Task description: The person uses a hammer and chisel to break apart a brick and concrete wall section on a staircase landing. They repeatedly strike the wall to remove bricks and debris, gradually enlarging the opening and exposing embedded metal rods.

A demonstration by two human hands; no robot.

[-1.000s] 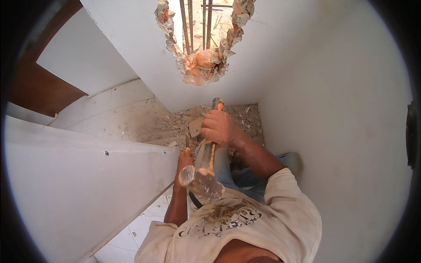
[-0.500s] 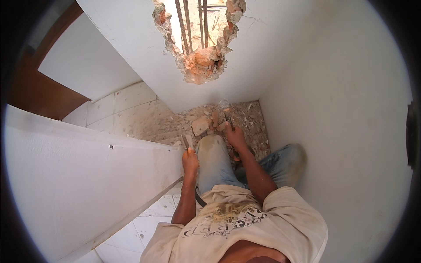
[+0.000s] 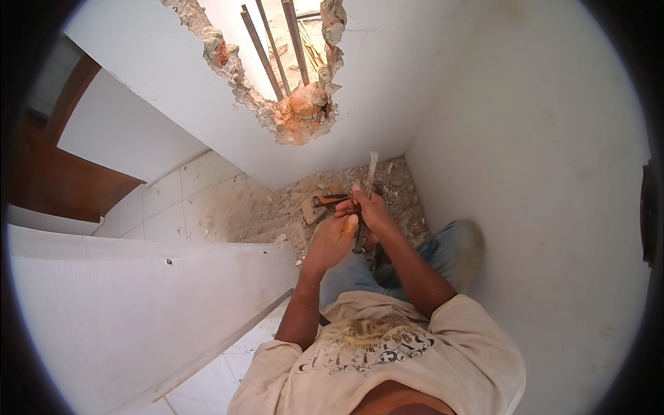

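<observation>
My left hand (image 3: 334, 241) and my right hand (image 3: 373, 213) meet above the rubble, between my knees. Closed around a long metal chisel (image 3: 373, 166), my right hand keeps it nearly upright, its pale flat blade at the top and its dark end below the hand. A black-and-orange tool, apparently a hammer (image 3: 332, 199), sticks out leftward from between the hands. My left fingers are curled against it, though the hands partly hide the grip. Something orange (image 3: 351, 223) shows at my left thumb.
Ahead, a jagged hole (image 3: 297, 117) in the white wall (image 3: 387, 90) exposes steel bars (image 3: 294, 41). Broken masonry (image 3: 311, 211) covers the floor. A white wall (image 3: 539, 207) stands close on my right, and a white partition (image 3: 152, 297) borders my left.
My hands have come together from apart. The chisel, previously at my left hand, is now upright in my right. The hammer has turned from my right hand to point leftward. The view has shifted slightly.
</observation>
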